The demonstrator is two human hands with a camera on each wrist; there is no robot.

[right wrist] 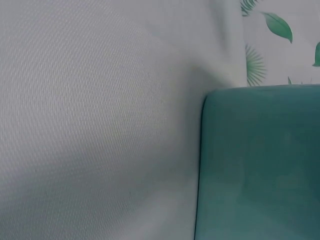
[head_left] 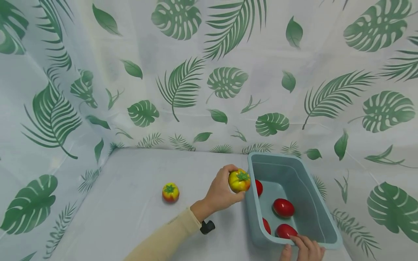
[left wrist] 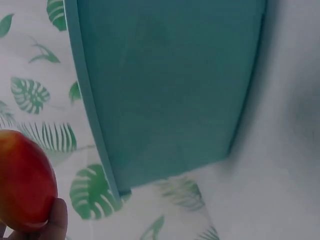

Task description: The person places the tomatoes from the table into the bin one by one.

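My left hand (head_left: 219, 192) grips a yellow-and-red tomato (head_left: 239, 180) with a green leafy top, held just beside the left wall of a blue-grey plastic bin (head_left: 253, 203). In the left wrist view the red side of this tomato (left wrist: 25, 180) shows, with fingertips (left wrist: 56, 220) against it. At the bin's near edge, my right hand (head_left: 305, 249) holds the rim, partly cut off by the frame. Inside the bin lie several smooth red fruits, one red fruit (head_left: 283, 207) near the middle and another red fruit (head_left: 286, 231) close to the right fingers.
A second yellow-and-red tomato (head_left: 170, 192) sits on the white tabletop (head_left: 130, 217), left of my left hand. A leaf-patterned sheet (head_left: 196, 90) hangs behind and at the sides. The right wrist view shows the bin's outer wall (right wrist: 260, 165).
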